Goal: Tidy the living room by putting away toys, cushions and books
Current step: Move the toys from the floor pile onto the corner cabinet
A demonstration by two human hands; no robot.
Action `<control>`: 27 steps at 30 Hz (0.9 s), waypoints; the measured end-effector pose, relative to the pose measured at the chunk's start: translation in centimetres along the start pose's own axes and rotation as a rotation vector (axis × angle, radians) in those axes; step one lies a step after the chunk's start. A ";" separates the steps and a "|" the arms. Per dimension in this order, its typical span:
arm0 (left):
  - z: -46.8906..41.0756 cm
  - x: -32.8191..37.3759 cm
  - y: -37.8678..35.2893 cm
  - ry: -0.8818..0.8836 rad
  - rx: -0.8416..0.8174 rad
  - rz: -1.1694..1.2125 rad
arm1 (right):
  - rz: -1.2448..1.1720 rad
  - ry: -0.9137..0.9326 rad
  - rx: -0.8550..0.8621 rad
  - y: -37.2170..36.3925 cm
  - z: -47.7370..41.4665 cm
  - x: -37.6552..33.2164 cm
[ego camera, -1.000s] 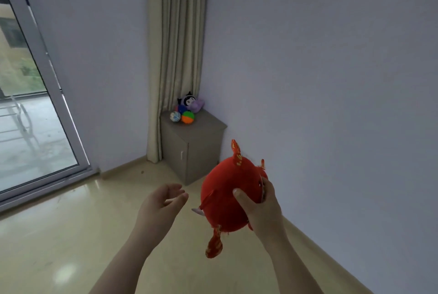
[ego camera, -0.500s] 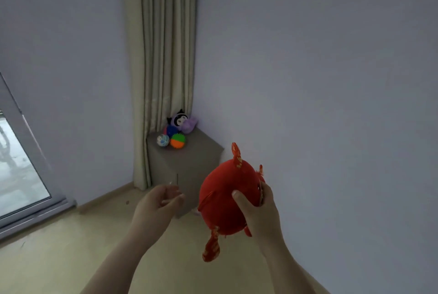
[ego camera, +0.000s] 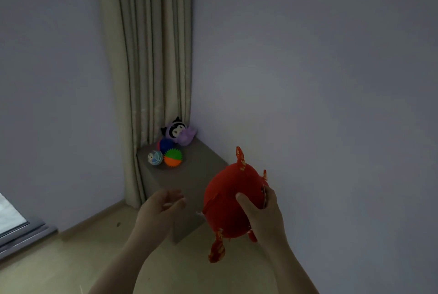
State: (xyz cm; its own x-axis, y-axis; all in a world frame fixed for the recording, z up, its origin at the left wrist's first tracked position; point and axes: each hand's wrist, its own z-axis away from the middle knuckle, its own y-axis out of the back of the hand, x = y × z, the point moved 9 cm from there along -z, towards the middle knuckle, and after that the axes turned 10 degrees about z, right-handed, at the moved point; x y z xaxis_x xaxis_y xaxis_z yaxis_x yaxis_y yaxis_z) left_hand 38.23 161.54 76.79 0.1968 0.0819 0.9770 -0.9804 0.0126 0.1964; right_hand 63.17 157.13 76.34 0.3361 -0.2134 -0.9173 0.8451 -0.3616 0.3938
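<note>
My right hand (ego camera: 265, 218) is clamped on a round red plush toy (ego camera: 227, 199), with the thumb pressed across its near side and the fingers wrapped round the far side. The toy has small red-and-gold fins: one sticks up above my hand and another dangles below it. My left hand (ego camera: 158, 210) is just to the left of the toy and apart from it. It holds nothing, its fingers loosely curled and slightly spread, the palm turned toward the toy. Beyond both hands, in the corner of the room, stands a low grey cabinet (ego camera: 189, 175). The toy overlaps its near right edge in my view, and I cannot tell whether they touch. At the far end of the cabinet top, well ahead of my left hand, a cluster of toys sits close together. A purple plush with a black-and-white face (ego camera: 179, 134) is at the back, with a dark blue ball (ego camera: 166, 144) just in front of it. Nearest me are an orange-and-green spiky ball (ego camera: 173, 157) and, on its left, a small pale blue ball (ego camera: 155, 157). A beige curtain (ego camera: 151, 68) hangs behind the cabinet. A glossy beige floor (ego camera: 71, 265) lies under my forearms, and far to the left of my left hand is the bottom of a glass door frame (ego camera: 21, 229).
</note>
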 end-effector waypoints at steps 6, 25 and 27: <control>-11.8 0.2 -0.9 0.043 -0.046 0.011 | 0.009 -0.067 0.007 -3.6 -9.9 -0.5; -34.3 -1.1 -8.4 0.164 0.066 -0.083 | 0.005 -0.193 -0.148 -8.9 -38.5 2.3; -35.8 -1.7 -8.3 0.197 0.102 -0.082 | 0.024 -0.183 -0.167 -9.7 -41.1 2.4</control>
State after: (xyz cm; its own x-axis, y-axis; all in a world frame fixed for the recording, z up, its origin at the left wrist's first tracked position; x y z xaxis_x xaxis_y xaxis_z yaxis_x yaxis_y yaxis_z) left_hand 45.91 196.96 70.57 0.2616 0.2779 0.9243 -0.9537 -0.0725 0.2918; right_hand 72.90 197.46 67.92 0.2889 -0.3864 -0.8759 0.8997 -0.2031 0.3864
